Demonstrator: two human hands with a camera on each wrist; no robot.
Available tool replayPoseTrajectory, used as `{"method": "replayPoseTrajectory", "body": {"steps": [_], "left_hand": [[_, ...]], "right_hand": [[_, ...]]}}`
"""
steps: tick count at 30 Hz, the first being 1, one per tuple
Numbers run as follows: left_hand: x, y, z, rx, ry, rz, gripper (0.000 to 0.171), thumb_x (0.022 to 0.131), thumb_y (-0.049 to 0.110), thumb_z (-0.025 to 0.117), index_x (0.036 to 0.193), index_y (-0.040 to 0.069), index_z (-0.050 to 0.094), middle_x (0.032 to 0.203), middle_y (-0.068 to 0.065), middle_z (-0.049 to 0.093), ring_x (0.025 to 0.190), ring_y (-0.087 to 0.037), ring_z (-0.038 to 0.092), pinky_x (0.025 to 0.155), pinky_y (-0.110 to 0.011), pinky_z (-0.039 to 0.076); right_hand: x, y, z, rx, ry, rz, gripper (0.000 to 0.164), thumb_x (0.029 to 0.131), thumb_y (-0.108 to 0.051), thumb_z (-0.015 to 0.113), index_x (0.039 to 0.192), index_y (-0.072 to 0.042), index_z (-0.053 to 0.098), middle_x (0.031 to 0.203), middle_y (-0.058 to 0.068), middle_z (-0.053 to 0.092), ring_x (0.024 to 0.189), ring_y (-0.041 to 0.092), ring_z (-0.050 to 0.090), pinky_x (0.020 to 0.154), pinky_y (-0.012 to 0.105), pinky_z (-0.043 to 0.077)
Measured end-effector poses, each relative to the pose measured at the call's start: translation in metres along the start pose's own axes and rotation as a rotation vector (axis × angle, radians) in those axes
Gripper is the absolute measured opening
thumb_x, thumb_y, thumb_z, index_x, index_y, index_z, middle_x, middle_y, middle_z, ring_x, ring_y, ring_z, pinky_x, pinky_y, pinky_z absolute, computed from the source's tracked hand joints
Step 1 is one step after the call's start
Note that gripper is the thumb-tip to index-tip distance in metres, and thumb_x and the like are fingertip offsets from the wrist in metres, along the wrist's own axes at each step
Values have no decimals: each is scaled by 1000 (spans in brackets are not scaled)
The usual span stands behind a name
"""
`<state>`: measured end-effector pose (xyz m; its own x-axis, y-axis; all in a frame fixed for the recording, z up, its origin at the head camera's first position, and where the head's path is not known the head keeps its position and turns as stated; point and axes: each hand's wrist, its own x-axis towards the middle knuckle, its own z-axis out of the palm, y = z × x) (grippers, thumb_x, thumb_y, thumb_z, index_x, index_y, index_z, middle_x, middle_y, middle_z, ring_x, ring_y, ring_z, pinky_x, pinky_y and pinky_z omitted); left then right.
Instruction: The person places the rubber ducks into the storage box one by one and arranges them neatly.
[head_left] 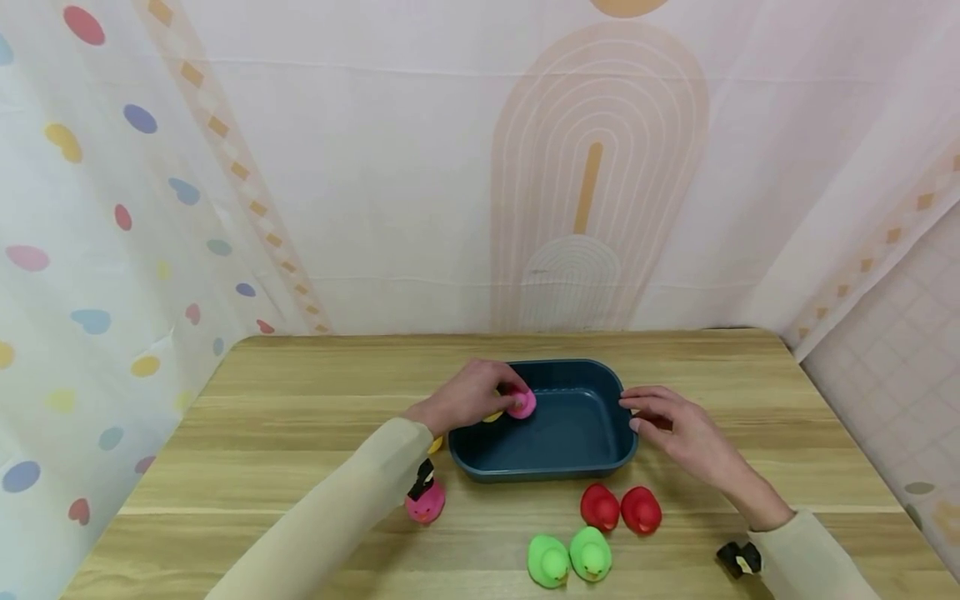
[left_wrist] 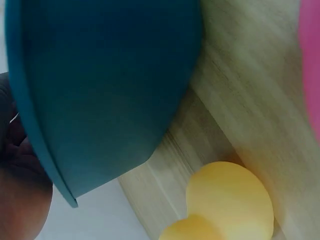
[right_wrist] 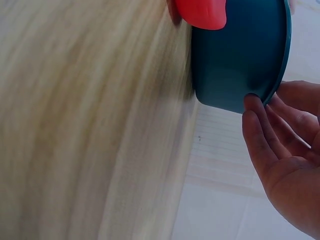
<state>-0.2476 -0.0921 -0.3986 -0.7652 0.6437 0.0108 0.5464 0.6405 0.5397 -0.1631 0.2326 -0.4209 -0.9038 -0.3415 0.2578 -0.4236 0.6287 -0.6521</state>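
Note:
In the head view my left hand (head_left: 476, 393) reaches over the left side of a dark blue basin (head_left: 558, 476) and pinches a pink rubber duck (head_left: 526, 405) low inside it. A yellow duck (head_left: 492, 417) shows partly beneath those fingers. My right hand (head_left: 686, 429) is at the basin's right end, its fairly straight fingers touching the rim and outer wall. The right wrist view shows these fingertips (right_wrist: 251, 102) against the wall just below the rim. From the left wrist, the basin's side (left_wrist: 100, 100) hides most of the left hand.
Two red ducks (head_left: 601, 507) sit in front of the basin, with two green ducks (head_left: 548, 561) nearer the front. Another pink duck (head_left: 426, 503) lies by the left sleeve, and a yellow duck (left_wrist: 230, 200) stands beside the basin. Behind the wooden table (head_left: 322, 375) hangs a patterned curtain (head_left: 397, 183).

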Motion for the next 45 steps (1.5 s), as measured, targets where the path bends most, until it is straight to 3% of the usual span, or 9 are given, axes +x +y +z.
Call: {"method": "replayPoseTrajectory", "body": {"steps": [14,17,21,26,33,37,40,45], "left_hand": [[4,-1,6,45,-10,-7,17,99,16,73,111,7,78,101,-2,75,84,-15,61,74,-25,54],[3,-1,6,29,-3,-10,19,99,15,73,115,6,77,105,-4,74,89,-16,62,78,-27,55],[-3,1,1,-12,24,-26,25,100,15,71,122,6,74,116,-7,73,104,-22,65,93,-35,57],[-16,3,-9,-51,67,-23,26,103,20,67,126,10,73,126,-6,71,117,-24,64,103,-42,54],[-44,1,-20,-118,145,48,22,104,21,65,120,10,76,119,-2,74,107,-20,66,93,-41,58],[-63,-2,-24,-156,176,38,22,104,22,65,120,10,76,117,2,75,107,-18,66,92,-47,58],[-75,-4,-26,-171,187,41,23,104,22,65,120,9,76,115,3,75,106,-17,66,91,-44,58],[-91,-3,-25,-179,183,41,29,105,25,65,126,7,73,120,3,74,114,-18,67,98,-48,56]], "right_hand": [[2,0,1,1,-5,-4,25,100,-5,68,124,-4,74,133,13,65,109,27,66,88,24,57],[2,1,0,2,-9,-3,25,100,-5,68,124,-3,74,133,13,65,110,27,66,88,24,57],[2,1,0,3,-13,2,25,100,-5,68,124,-3,74,134,13,65,110,28,67,87,25,57],[2,3,-2,5,-16,14,25,100,-6,68,124,-3,74,134,14,64,110,29,67,86,25,58],[4,5,-2,7,-24,10,26,100,-7,68,125,-3,73,134,14,64,110,29,66,85,24,58],[5,7,-2,3,-27,5,26,100,-7,68,126,-3,73,135,15,64,110,29,67,86,25,58],[5,8,-3,1,-27,8,26,101,-7,68,126,-2,73,135,15,64,110,30,67,86,25,58],[5,8,-6,9,-32,15,26,101,-8,68,126,-1,73,135,16,64,111,31,67,87,25,57]]}}
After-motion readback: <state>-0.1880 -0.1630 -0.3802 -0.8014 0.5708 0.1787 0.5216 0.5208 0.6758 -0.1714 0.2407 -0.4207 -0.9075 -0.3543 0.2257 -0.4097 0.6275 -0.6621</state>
